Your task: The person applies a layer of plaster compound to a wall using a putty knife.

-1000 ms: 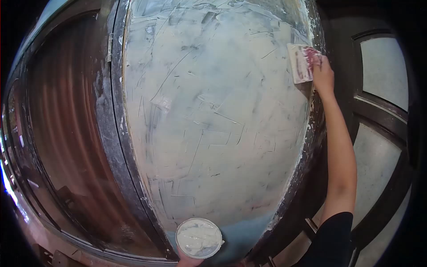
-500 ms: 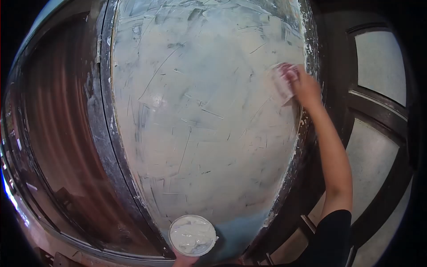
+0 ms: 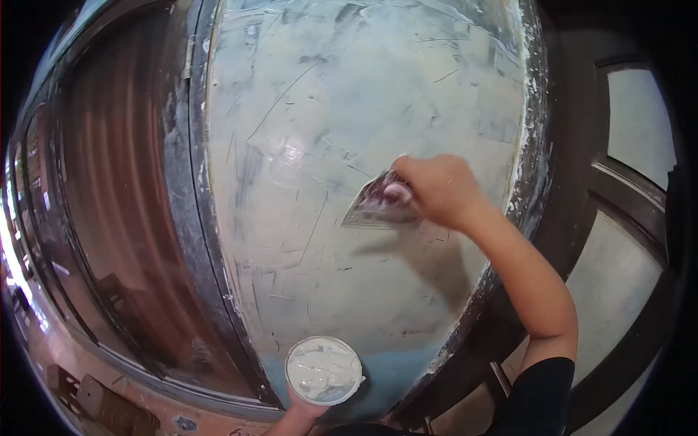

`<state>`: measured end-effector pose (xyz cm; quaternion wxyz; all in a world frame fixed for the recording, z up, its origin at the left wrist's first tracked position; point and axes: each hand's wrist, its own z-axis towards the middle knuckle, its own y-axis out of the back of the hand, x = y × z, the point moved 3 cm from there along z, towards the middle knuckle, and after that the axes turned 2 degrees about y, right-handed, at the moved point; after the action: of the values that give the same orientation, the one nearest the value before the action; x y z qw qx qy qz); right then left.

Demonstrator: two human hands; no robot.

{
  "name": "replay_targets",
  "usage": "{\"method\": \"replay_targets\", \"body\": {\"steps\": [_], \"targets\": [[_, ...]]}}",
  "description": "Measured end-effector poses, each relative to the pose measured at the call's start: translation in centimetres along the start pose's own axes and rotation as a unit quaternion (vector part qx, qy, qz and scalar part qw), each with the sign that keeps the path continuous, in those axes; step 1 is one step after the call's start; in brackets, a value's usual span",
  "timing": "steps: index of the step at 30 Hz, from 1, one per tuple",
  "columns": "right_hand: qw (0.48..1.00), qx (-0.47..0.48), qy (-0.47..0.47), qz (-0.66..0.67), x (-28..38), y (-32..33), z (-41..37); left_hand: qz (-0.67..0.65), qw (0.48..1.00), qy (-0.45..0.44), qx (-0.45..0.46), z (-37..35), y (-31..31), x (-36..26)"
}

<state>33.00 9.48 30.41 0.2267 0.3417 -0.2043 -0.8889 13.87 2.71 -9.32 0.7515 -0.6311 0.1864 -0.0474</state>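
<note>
My right hand (image 3: 445, 192) is closed around a putty knife (image 3: 379, 203) with a wide blade, held in front of the wall panel (image 3: 283, 211); its shadow falls on the panel below. Whitish filler coats most of this panel, with scratches and trowel lines across it. Low in the view, my left hand (image 3: 308, 409) holds a round tub of white putty (image 3: 324, 369) from beneath. The tub's open top faces me, and the putty inside looks wet and smeared. The left fingers are mostly hidden under the tub.
Left of the panel stands a dark-framed glass door (image 3: 123, 196) with reddish-brown curtain folds behind it. A dark wooden door with pale panes (image 3: 614, 305) is on the right. Dark, paint-flecked frame strips (image 3: 534, 131) border the panel. Brown wooden furniture (image 3: 109, 407) sits at bottom left.
My right hand and the putty knife have moved from the panel's right edge left and down toward its middle. The view has shifted slightly; the left hand still holds the tub.
</note>
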Motion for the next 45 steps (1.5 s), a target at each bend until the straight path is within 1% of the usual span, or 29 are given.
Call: {"method": "replay_targets", "body": {"steps": [1,3,4,6,7,9,10,11,12,13,14,15,17,18,20,23,24,26,29,31,32,34,35,37,39,40,41,42,45], "targets": [[1.000,-0.001,0.006,0.005,1.2,-1.1,0.4,-0.026,0.999,0.008,0.017,-0.1,0.1,0.2],[0.995,0.064,0.080,0.002,3.6,-4.1,0.9,-0.041,0.999,0.003,0.019,-0.5,-0.4,0.3],[0.994,0.063,0.084,0.005,4.6,-5.4,1.0,-0.053,0.998,0.005,0.023,-0.7,-0.5,0.2],[0.982,0.047,0.179,-0.038,6.7,-7.0,1.3,-0.066,0.997,0.003,0.028,-1.1,-0.6,0.1],[0.981,0.046,0.183,-0.036,6.3,-7.2,1.8,-0.048,0.999,-0.003,0.005,-1.4,-0.5,-0.1],[0.989,0.008,0.116,-0.095,4.1,-5.8,5.0,-0.029,0.999,-0.015,-0.018,-2.0,-0.4,-0.8],[0.991,-0.053,0.074,-0.094,1.4,-4.1,6.5,-0.031,0.999,-0.025,-0.023,-2.4,-0.2,-1.2],[0.990,-0.064,-0.034,-0.119,-0.2,-1.0,8.2,-0.036,0.998,-0.035,-0.028,-2.7,0.1,-1.4],[0.983,-0.086,-0.101,-0.130,-3.1,1.2,9.3,-0.042,0.998,-0.044,-0.019,-3.1,0.5,-1.7],[0.968,-0.139,-0.106,-0.180,-5.2,3.1,9.8,-0.044,0.998,-0.047,-0.019,-3.3,0.8,-2.1],[0.955,-0.148,-0.163,-0.200,-6.6,4.7,10.4,-0.071,0.996,-0.048,-0.006,-3.5,0.9,-2.4],[0.956,-0.147,-0.162,-0.197,-6.3,5.2,10.5,-0.100,0.994,-0.050,0.007,-3.8,0.9,-2.6],[0.961,-0.203,-0.127,-0.135,-4.4,6.1,10.4,-0.086,0.994,-0.062,-0.007,-4.0,1.4,-2.9],[0.971,-0.177,-0.128,-0.094,-2.1,5.0,9.8,-0.070,0.995,-0.071,-0.020,-4.0,1.7,-3.1],[0.995,-0.092,-0.030,-0.002,3.3,0.5,8.3,-0.071,0.995,-0.068,-0.014,-4.0,1.2,-3.3],[0.985,0.050,0.166,-0.022,9.6,-7.3,4.9,-0.070,0.997,-0.043,-0.008,-3.9,1.3,-3.5],[0.985,0.049,0.164,-0.023,9.2,-7.8,5.1,-0.063,0.997,-0.037,-0.010,-4.1,0.9,-3.5],[0.991,0.000,0.114,-0.074,7.1,-7.1,7.1,-0.031,0.999,-0.039,-0.020,-4.1,1.4,-3.8],[0.978,-0.078,-0.114,-0.159,-0.5,-0.7,10.6,-0.012,0.999,-0.040,-0.013,-4.3,3.1,-4.3],[0.949,-0.162,-0.187,-0.196,-4.0,3.4,11.5,-0.115,0.993,-0.020,0.018,-4.3,3.3,-4.7],[0.949,-0.161,-0.187,-0.198,-4.6,4.5,11.3,-0.115,0.993,-0.018,0.019,-4.3,3.4,-4.9],[0.945,-0.237,-0.153,-0.164,-4.8,5.8,11.0,0.001,0.998,-0.056,-0.027,-4.4,3.7,-5.3],[0.946,-0.234,-0.154,-0.164,-3.8,5.4,10.5,0.000,0.998,-0.054,-0.029,-4.5,3.7,-5.4],[0.976,-0.172,-0.132,-0.003,0.5,3.3,8.4,0.013,0.998,-0.047,-0.036,-4.4,3.5,-5.9],[0.990,-0.105,-0.084,0.048,5.0,-0.6,5.4,0.006,0.999,-0.042,-0.032,-4.2,3.4,-6.1],[0.998,-0.007,-0.044,0.054,8.3,-1.5,3.7,0.002,0.999,-0.039,-0.026,-4.0,3.3,-6.2],[0.989,0.059,-0.030,0.131,10.9,-2.4,2.3,-0.002,0.999,-0.036,-0.019,-3.8,3.2,-6.3],[0.977,0.108,-0.061,0.172,13.3,-3.9,0.7,-0.024,0.999,-0.032,-0.005,-3.4,3.0,-6.3],[0.942,0.144,-0.079,0.293,19.1,-9.8,-3.1,0.028,0.999,-0.047,0.001,-2.0,0.1,-6.4]]}}
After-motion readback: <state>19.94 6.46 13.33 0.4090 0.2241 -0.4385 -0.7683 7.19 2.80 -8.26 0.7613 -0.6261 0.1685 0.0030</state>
